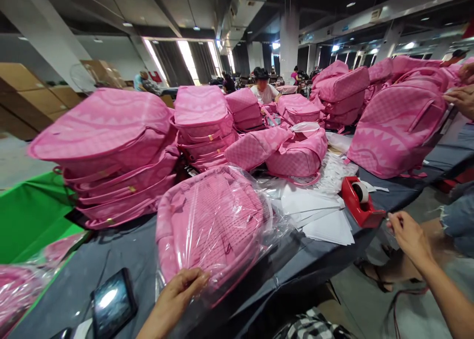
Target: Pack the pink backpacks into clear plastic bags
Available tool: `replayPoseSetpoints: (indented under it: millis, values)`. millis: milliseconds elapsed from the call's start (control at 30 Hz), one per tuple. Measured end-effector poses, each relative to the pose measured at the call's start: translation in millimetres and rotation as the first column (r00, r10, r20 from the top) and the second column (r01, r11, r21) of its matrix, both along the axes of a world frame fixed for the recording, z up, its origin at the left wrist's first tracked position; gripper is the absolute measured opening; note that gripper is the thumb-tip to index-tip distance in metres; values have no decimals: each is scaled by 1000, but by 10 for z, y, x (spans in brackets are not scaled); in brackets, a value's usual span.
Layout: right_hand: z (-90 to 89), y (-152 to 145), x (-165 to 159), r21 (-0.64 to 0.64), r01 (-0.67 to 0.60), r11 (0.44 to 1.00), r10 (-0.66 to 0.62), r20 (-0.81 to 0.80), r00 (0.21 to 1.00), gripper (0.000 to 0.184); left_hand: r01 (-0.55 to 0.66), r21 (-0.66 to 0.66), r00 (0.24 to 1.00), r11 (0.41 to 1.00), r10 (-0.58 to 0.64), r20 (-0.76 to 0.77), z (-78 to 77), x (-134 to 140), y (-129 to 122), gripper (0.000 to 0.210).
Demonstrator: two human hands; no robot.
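A pink backpack (213, 220) lies in a clear plastic bag (276, 228) at the near edge of the dark-covered table. My left hand (185, 287) is closed on the near edge of that bag, thumb and fingers pinched together. My right hand (409, 238) is off the table's edge, at the front end of a red tape dispenser (363, 206). Its thumb and forefinger pinch a small, pale end of tape (388, 219). White paper sheets (322, 218) lie between the bagged backpack and the dispenser.
Stacked pink backpacks (111, 141) stand behind and to the left. A green bin (33, 220) holds bagged ones. A dark tablet-like device (113, 302) lies front left. Another person's hands (461, 99) hold a backpack (400, 127) at right; a person sits opposite.
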State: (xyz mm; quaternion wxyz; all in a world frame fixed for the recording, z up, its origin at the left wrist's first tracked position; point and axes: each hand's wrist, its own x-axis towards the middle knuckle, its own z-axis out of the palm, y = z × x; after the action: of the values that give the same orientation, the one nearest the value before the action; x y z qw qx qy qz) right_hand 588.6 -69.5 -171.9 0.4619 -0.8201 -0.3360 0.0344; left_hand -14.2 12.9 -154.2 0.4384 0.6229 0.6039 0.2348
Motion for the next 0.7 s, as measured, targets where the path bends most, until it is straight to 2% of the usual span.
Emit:
replayPoseSetpoints:
  millis: [100,167,233,267,300,333,367,400,433,467,500,533,567,600,633,667,700]
  values:
    - [-152,-91,-278,88,107,990,-65,-394,917,50,3,20,1000,1000,-2,-12,1,-13,-4,75]
    - [-256,-10,-563,131,68,989,1,-466,885,57,-10,49,1000,999,11,-10,17,-5,-29,69]
    - [-309,125,-948,173,-44,984,131,-531,837,64,-21,87,1000,996,21,3,38,18,-70,62]
    - [-301,196,-1168,207,-133,969,231,-573,787,65,-14,105,1000,994,13,12,44,30,-86,59]
    - [-265,267,-1394,252,-238,938,346,-615,709,66,3,120,1000,993,-6,23,45,38,-92,56]
    - [-198,343,-1617,306,-353,884,465,-645,606,64,31,125,999,992,-36,34,38,38,-87,54]
    - [-99,430,-1829,361,-469,806,579,-647,496,62,53,124,997,991,-58,42,24,31,-72,51]
    - [28,531,-2027,396,-595,700,683,-615,395,59,61,119,997,991,-67,47,5,16,-52,48]
    - [176,650,-2214,388,-728,565,776,-549,310,56,62,112,996,992,-68,50,-18,-1,-31,45]
    - [335,786,-2392,322,-858,401,859,-457,230,54,55,105,997,993,-61,50,-42,-18,-13,42]
    - [494,934,-2564,206,-956,211,927,-352,129,52,47,100,997,994,-52,49,-65,-31,0,39]
    - [638,1088,-2731,57,-998,19,968,-251,4,50,43,98,998,994,-48,49,-87,-39,8,37]
    - [756,1242,-2895,-99,-984,-151,977,-169,-133,47,41,98,998,994,-46,48,-105,-42,11,36]
    - [839,1391,-3050,-241,-930,-277,960,-106,-259,43,41,100,998,994,-46,48,-119,-43,12,34]
    - [885,1531,-3194,-364,-867,-340,937,-47,-347,38,41,104,998,994,-46,48,-130,-42,12,33]
    - [895,1659,-3319,-472,-811,-346,918,9,-396,34,44,109,998,993,-50,48,-136,-41,12,33]
    - [876,1774,-3420,-559,-768,-313,909,57,-412,29,48,114,997,992,-54,48,-140,-42,12,32]
